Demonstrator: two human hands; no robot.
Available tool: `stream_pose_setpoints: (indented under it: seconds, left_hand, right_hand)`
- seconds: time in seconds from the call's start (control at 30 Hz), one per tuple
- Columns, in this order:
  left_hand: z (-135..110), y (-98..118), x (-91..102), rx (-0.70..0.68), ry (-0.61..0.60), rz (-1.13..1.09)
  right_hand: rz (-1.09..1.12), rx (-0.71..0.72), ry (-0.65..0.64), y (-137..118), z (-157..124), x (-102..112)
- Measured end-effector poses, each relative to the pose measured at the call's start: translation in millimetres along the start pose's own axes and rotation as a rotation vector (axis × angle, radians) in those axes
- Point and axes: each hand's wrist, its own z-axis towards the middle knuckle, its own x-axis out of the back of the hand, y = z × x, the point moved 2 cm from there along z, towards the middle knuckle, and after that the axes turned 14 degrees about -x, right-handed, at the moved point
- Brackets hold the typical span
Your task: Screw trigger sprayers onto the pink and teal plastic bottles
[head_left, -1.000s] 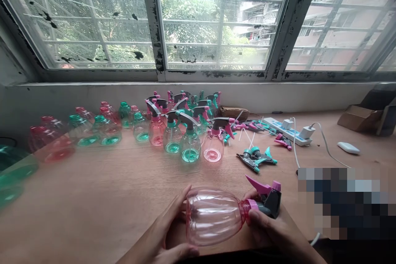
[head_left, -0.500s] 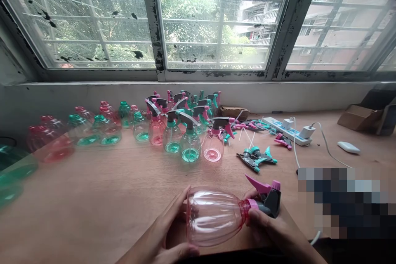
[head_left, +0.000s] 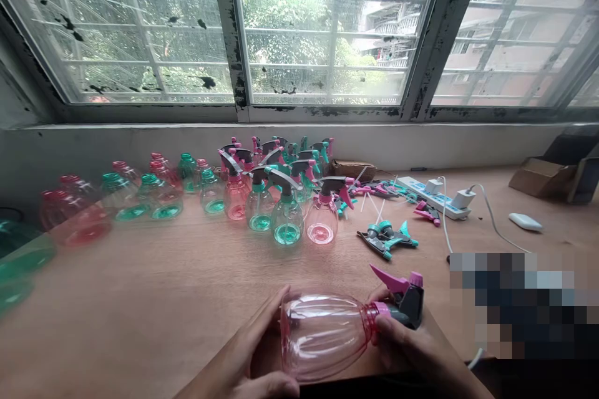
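Observation:
A clear pink spray bottle (head_left: 322, 333) lies sideways between my hands, low over the table's front edge. My left hand (head_left: 259, 349) cups its base, thumb below and fingers behind. At the neck, my right hand (head_left: 397, 336) grips the pink collar of the spray head (head_left: 408, 302), which has a dark body and pink trigger. The head sits on the bottle's neck; I cannot tell how tight it is. Beyond my right hand, a few teal and grey spray heads (head_left: 388, 238) lie on the table. The fingers behind the bottle are partly hidden.
Bottles with spray heads (head_left: 287, 218) stand in a group at the middle back. Open-topped green and pink bottles (head_left: 161, 196) stand to the left. Loose spray heads, a power strip (head_left: 435, 196), a white mouse (head_left: 525, 222) and a cardboard box (head_left: 538, 177) are on the right.
The bottle's base has dipped slightly with my left hand. My right hand stays at the collar, almost unmoved.

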Motion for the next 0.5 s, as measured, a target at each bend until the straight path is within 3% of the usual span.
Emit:
stream_pose_setpoints:
  seconds: [0.3,0.5]
  left_hand:
    - [0,-9,-2.4,-0.050,0.030,0.040]
    - [-1,-8,0.6,0.000,-0.008,0.024]
  right_hand:
    - [0.037,0.013,-0.008,0,1,-1]
    - [-0.004,0.021,0.031,-1,-1,-1]
